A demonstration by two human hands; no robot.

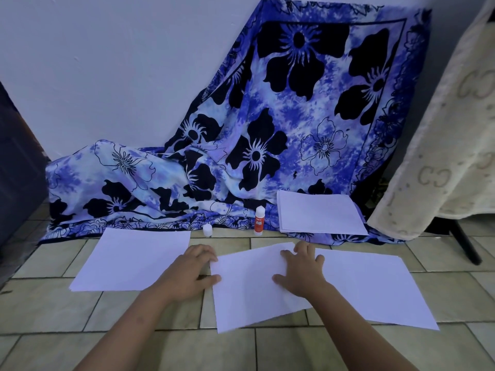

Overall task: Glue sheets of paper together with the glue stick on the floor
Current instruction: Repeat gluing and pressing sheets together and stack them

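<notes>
The left hand (pixel 197 269) has its grip curled round the left edge of the middle sheet (pixel 251 295) on the floor (pixel 134 317). The right hand (pixel 300 274) lies flat on that sheet, fingers apart. The glue stick (pixel 259 220) stands far back by the cloth (pixel 308 116), with its cap (pixel 207 230) to the left.

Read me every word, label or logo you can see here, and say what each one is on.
"CC", roughly: a paired-letter monogram repeated across the cream blanket.
Glue stick: white lettering on its orange label, too blurred to read.
Paper sheets: no print visible.
</notes>
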